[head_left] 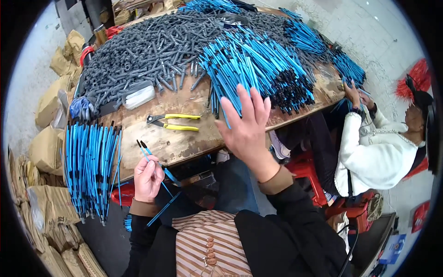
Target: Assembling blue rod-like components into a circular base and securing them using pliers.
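My left hand [148, 179] is closed in a pinch on thin blue rods with black tips [142, 147]; the tips point up past my fingertips, over the table's front edge. One blue length slants down from the grip, and another blue rod [164, 209] crosses below it near my sleeve. My right hand [249, 129] is raised with its fingers spread and nothing visible in it. It hovers at the near side of a large heap of blue rods with black ends [254, 60], covering part of it. Yellow-handled nippers [173, 122] lie on the wood between my hands.
A bundle of blue rods [92, 166] hangs over the table's left edge. Dark grey tubular pieces [143, 51] cover the back of the wooden table [198, 143]. A white block [139, 95] lies near them. At right, a co-worker in white [378, 152] handles more rods. Brown sacks [50, 207] line the left.
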The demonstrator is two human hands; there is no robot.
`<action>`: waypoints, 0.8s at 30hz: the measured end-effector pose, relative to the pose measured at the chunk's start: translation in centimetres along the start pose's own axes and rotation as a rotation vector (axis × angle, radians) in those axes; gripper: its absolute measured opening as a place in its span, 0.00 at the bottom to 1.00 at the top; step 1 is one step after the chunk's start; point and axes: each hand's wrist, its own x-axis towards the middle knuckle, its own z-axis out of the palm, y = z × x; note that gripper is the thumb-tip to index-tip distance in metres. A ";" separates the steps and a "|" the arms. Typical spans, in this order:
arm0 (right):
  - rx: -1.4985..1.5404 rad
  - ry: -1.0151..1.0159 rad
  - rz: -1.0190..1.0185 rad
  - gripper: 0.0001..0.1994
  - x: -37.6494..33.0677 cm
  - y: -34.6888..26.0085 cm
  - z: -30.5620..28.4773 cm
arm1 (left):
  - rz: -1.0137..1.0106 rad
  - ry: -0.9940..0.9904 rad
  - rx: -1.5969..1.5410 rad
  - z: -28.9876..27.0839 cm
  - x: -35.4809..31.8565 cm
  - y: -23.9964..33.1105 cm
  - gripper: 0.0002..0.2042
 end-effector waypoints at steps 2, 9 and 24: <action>-0.039 0.021 0.068 0.23 -1.9 0.3 1.1 | -0.026 -0.030 -0.013 0.4 0.8 -0.3 0.08; -0.178 0.119 0.121 0.26 -0.9 4.4 3.8 | -0.030 -0.025 0.035 1.8 1.8 -0.8 0.07; 0.253 -0.253 0.840 0.27 2.2 35.8 1.7 | -0.138 0.132 0.301 2.0 2.3 -1.7 0.07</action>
